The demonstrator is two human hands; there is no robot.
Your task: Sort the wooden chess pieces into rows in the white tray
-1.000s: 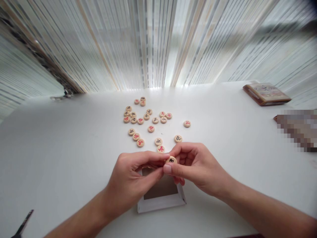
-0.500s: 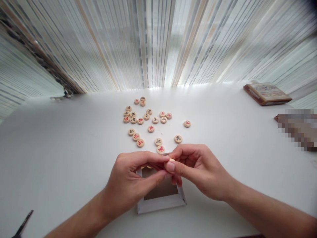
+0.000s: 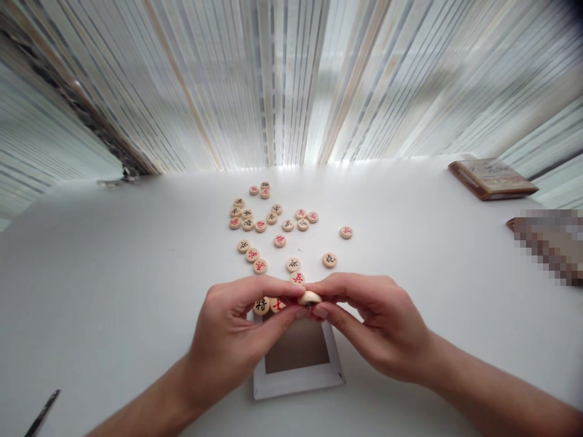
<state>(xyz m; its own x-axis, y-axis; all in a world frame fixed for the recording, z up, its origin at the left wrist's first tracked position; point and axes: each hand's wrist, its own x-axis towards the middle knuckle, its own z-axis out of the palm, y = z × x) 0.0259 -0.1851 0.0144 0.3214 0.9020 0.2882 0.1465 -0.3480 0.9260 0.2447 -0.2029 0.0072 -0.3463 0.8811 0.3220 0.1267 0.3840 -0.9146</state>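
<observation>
Between the fingertips of both hands is a round wooden piece [image 3: 310, 298], tilted so that its edge shows. My left hand [image 3: 248, 325] pinches it from the left, thumb below and index finger above. My right hand [image 3: 376, 321] grips it from the right in the same way. Under the hands lies a shallow white box [image 3: 298, 377] with a brown inside. Two pieces, one with a black character [image 3: 261, 304] and one with a red character [image 3: 276, 304], show at the box's far left, partly behind my left hand. A red-marked piece [image 3: 297, 278] lies just beyond the fingertips.
Several round pieces with red or black characters are scattered over the white table [image 3: 136, 273] beyond the box. A flat brown box [image 3: 494, 178] lies at the far right, near a blurred brown object [image 3: 551, 246]. A dark thin object [image 3: 43, 413] shows at the lower left. Striped curtains hang behind.
The piece between my hands has turned and shows more of its edge. My right hand has shifted slightly right and down, its thumb lower. Two pieces in the box are now more visible.
</observation>
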